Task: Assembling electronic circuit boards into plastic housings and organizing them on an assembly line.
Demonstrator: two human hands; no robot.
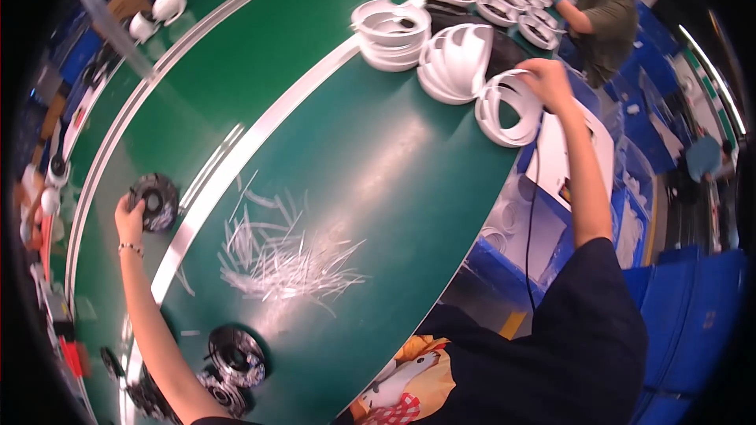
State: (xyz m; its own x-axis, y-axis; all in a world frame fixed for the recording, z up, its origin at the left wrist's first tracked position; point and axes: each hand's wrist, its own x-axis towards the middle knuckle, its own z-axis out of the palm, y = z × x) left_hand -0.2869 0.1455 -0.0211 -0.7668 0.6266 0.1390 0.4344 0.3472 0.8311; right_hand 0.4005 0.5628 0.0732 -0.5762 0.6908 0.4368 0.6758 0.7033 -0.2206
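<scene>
My left hand (129, 219) is stretched out over the green belt at the left, its fingers closed on the edge of a black round part (162, 205) with a hole in its middle. At the far right of the table, my right hand (550, 85) pinches the upper rim of a white plastic ring (490, 126), which stands tilted at the table's edge. Beside that ring sit a stack of tilted white shells (450, 64) and a stack of white rings (391, 38). More black round parts (236, 356) lie near my left forearm.
Thin clear strips (287, 264) are heaped on the green table (378, 181). A metal rail (228, 153) divides table and belt. Blue bins (504, 256) with white parts stand below the right edge; a dark cable (529, 228) hangs there. A co-worker (602, 24) handles parts at the far end.
</scene>
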